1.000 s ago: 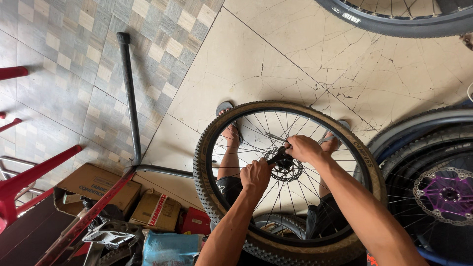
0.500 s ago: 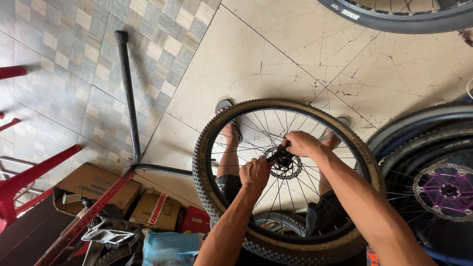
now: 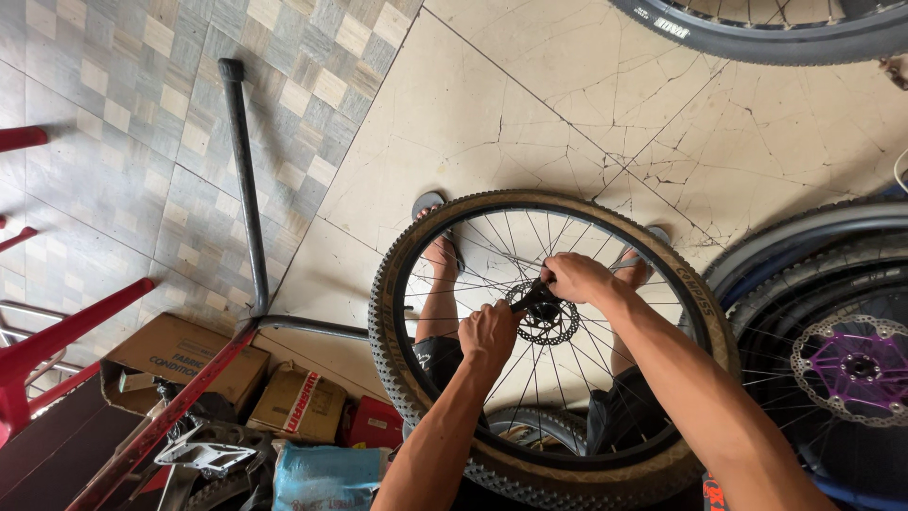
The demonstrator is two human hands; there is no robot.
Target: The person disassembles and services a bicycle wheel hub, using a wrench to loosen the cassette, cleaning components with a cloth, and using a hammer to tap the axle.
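Observation:
A bicycle wheel (image 3: pixel 402 284) with a knobby tan-walled tyre lies flat across my knees, spokes running in to a silver brake disc (image 3: pixel 558 326) at the hub. My right hand (image 3: pixel 575 277) grips a small dark tool (image 3: pixel 535 298) pressed onto the hub at the disc. My left hand (image 3: pixel 489 333) is closed just left of the disc; what it holds is hidden by the fingers. My sandalled feet (image 3: pixel 438 248) show through the spokes on the tiled floor.
A second wheel with a purple hub (image 3: pixel 856 364) leans at the right, another tyre (image 3: pixel 757 33) crosses the top edge. A black work-stand leg (image 3: pixel 244 180) runs down the floor at left. Cardboard boxes (image 3: pixel 184 355), a red frame tube (image 3: pixel 161 421) and a pedal sit lower left.
Both hands stay at the hub; my right hand and the tool have shifted slightly. The wheel has barely moved.

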